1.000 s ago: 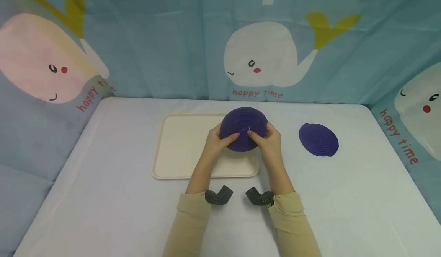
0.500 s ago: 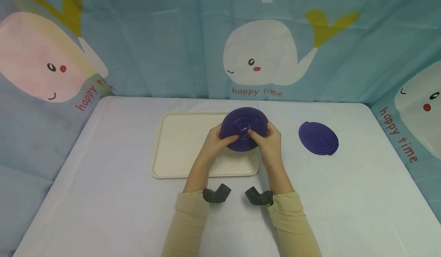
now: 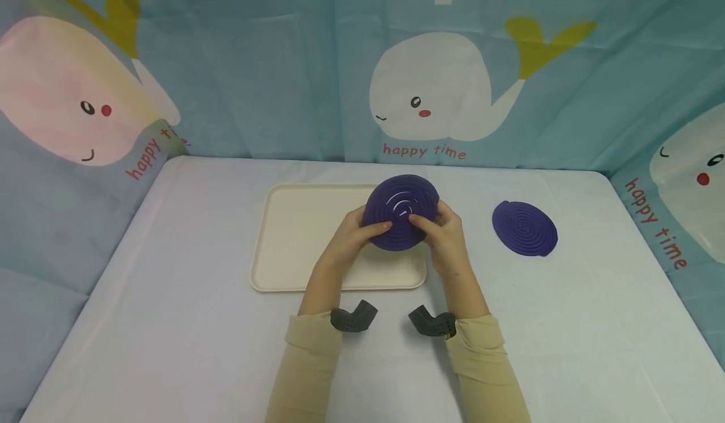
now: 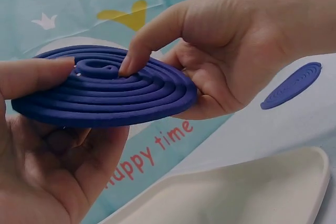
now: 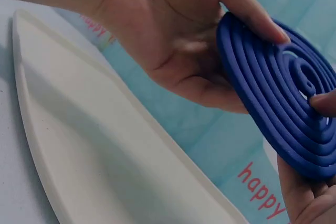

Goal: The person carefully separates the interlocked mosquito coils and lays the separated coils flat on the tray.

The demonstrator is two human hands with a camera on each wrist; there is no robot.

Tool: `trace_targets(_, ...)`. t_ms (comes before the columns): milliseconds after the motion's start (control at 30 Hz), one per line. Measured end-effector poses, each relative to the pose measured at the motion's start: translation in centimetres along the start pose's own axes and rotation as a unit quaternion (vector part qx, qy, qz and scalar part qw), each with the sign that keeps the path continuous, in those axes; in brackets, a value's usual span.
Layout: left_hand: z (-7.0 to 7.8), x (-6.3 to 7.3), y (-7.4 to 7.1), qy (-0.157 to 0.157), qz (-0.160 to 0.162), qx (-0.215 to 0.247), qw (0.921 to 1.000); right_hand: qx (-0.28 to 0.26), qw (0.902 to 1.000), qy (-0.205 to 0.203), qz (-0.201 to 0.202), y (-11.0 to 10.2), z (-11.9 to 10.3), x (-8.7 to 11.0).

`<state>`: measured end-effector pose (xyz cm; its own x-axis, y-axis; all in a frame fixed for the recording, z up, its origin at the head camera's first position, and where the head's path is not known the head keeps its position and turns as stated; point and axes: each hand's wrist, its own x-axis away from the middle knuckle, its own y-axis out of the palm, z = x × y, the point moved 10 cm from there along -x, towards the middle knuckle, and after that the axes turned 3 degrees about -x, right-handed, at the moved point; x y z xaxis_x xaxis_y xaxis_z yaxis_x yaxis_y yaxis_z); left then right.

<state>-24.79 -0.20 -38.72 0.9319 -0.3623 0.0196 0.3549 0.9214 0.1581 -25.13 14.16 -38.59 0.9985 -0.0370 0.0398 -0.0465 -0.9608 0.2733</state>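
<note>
Both hands hold a round, dark blue-purple mosquito coil point(image 3: 401, 237) above the right part of a cream tray point(image 3: 306, 237). My left hand point(image 3: 352, 231) grips its left side, thumb on top near the centre and fingers underneath. My right hand point(image 3: 444, 231) grips the opposite side the same way, its thumb point(image 4: 137, 56) close to the spiral's middle. In the head view, pale slits show between the inner rings. From the right wrist, the coil point(image 5: 262, 82) appears tilted, with gaps around its centre. Part of the fingers is hidden beneath it.
A second mosquito coil point(image 3: 524, 228) of the same colour lies flat on the white table point(image 3: 572, 322), right of the tray. Behind the table hangs a blue curtain point(image 3: 272, 95) with printed whales. Dark curved camera mounts point(image 3: 354, 317) stick out from the wrists.
The pale slits between the coil's inner rings have grown longer and more numerous near the thumbs. Both hands stay in nearly the same place; the wrists have spread slightly apart.
</note>
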Motion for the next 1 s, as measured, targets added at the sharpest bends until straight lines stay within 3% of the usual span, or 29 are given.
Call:
trace_targets(267, 0.8, 0.4, 0.6, 0.036, -0.049, 0.056, 0.9966, -0.029, 0.9992, 0.020, -0.016, -0.3, 0.3, -0.1)
trace_targets(500, 2.0, 1.3, 1.1, 0.084, -0.107, 0.141, 0.9806, -0.079, 0.9944, 0.046, -0.051, 0.2, 0.6, 0.0)
trace_targets(733, 2.1, 1.3, 1.0, 0.099, -0.107, 0.122, 0.9819, -0.088, 0.9940, 0.026, -0.060, 0.3, -0.2, 0.2)
trace_targets(1000, 1.9, 1.5, 1.1, 0.121, -0.142, 0.115, 0.9757, -0.092, 0.9918, -0.005, -0.089, 0.8, -1.2, 0.3)
